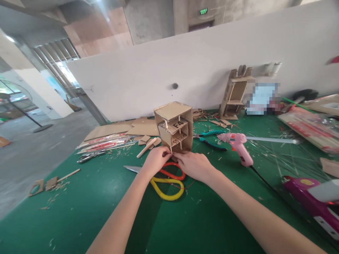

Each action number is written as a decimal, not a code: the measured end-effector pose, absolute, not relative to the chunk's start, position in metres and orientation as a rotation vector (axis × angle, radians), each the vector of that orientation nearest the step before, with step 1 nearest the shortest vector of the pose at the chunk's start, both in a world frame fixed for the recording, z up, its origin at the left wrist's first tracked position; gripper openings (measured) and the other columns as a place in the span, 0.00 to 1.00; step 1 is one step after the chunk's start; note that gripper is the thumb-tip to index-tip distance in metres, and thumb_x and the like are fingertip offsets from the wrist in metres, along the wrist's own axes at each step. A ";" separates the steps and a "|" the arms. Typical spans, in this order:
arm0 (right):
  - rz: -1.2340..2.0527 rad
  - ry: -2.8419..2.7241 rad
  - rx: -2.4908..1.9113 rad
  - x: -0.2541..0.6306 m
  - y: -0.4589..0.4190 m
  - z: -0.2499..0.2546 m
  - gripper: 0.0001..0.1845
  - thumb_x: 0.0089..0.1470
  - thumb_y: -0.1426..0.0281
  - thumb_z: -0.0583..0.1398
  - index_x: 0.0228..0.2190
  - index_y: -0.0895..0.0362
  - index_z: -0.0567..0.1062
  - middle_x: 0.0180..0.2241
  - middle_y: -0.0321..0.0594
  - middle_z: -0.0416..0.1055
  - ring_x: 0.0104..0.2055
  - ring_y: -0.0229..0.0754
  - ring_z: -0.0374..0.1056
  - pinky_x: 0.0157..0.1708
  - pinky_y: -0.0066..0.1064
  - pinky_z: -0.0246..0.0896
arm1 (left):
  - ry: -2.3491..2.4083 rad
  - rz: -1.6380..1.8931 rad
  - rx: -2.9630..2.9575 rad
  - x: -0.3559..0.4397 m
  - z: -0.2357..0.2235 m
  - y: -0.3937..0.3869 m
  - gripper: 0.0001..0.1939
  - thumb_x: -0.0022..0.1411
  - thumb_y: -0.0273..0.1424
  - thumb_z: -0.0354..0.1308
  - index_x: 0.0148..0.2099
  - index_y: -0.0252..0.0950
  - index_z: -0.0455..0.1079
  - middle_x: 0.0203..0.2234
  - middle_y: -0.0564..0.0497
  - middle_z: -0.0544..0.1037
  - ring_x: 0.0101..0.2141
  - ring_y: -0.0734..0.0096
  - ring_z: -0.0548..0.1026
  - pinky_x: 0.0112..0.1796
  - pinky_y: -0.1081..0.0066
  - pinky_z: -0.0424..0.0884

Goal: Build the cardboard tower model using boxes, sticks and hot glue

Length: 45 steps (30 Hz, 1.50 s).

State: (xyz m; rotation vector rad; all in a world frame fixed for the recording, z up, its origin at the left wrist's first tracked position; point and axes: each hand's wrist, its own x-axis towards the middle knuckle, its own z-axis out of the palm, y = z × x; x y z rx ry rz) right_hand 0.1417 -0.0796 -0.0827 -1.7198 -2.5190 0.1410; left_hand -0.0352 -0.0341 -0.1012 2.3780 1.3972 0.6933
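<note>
A small cardboard shelf box (173,110) with open tiers and printed letters stands on the green table in front of me. At its lower front edge my left hand (156,159) is closed, thumb and finger pinching the foot of a short thin wooden stick (171,149). My right hand (194,165) meets it there from the other side, fingers closed at the box's base; what they grip is hidden. Just below both hands lies a pair of scissors (167,197) with one red and one yellow handle, its blades pointing left.
Teal-handled pliers (212,144) and a pink glue gun (241,148) lie to the right. A purple device (307,195) sits at the right edge. Bundled sticks (106,143), cardboard sheets (113,131) and small tweezers-like metal tools (91,156) lie left. A taller cardboard piece (234,95) stands behind.
</note>
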 end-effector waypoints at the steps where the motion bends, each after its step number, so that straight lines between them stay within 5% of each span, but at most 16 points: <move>1: 0.132 -2.528 -1.716 0.141 -0.079 -0.082 0.23 0.63 0.64 0.43 0.55 0.42 0.66 0.46 0.37 0.75 0.41 0.49 0.74 0.35 0.39 0.66 | 1.394 0.702 2.363 -0.035 -0.101 -0.034 0.05 0.59 0.29 0.57 0.32 0.37 0.74 0.28 0.51 0.79 0.30 0.67 0.76 0.33 0.72 0.68; 8: 0.082 -2.556 -1.690 0.141 -0.082 -0.085 0.21 0.63 0.66 0.44 0.52 0.46 0.68 0.44 0.40 0.76 0.38 0.51 0.75 0.31 0.39 0.66 | 1.416 0.727 2.279 -0.034 -0.100 -0.034 0.05 0.58 0.28 0.59 0.35 0.36 0.76 0.30 0.50 0.80 0.32 0.66 0.77 0.37 0.71 0.69; 13: -0.015 -2.503 -1.668 0.143 -0.089 -0.091 0.25 0.63 0.65 0.43 0.61 0.50 0.57 0.50 0.44 0.72 0.38 0.49 0.75 0.31 0.37 0.66 | 1.394 0.711 2.330 -0.034 -0.100 -0.035 0.08 0.59 0.27 0.57 0.38 0.37 0.77 0.33 0.50 0.80 0.34 0.67 0.76 0.40 0.70 0.69; 19: -0.023 -2.484 -1.665 0.142 -0.091 -0.094 0.22 0.64 0.65 0.43 0.55 0.49 0.65 0.48 0.41 0.73 0.38 0.48 0.75 0.30 0.35 0.66 | 1.268 0.673 2.362 -0.041 -0.097 -0.037 0.11 0.60 0.27 0.56 0.42 0.40 0.78 0.36 0.50 0.79 0.38 0.68 0.76 0.43 0.71 0.68; 45: 0.071 -2.538 -1.536 0.147 -0.090 -0.094 0.24 0.61 0.73 0.46 0.57 0.51 0.63 0.54 0.44 0.69 0.47 0.46 0.72 0.39 0.34 0.68 | 1.300 0.398 2.667 -0.051 -0.088 -0.056 0.22 0.64 0.22 0.45 0.55 0.43 0.70 0.48 0.49 0.72 0.49 0.65 0.70 0.52 0.66 0.66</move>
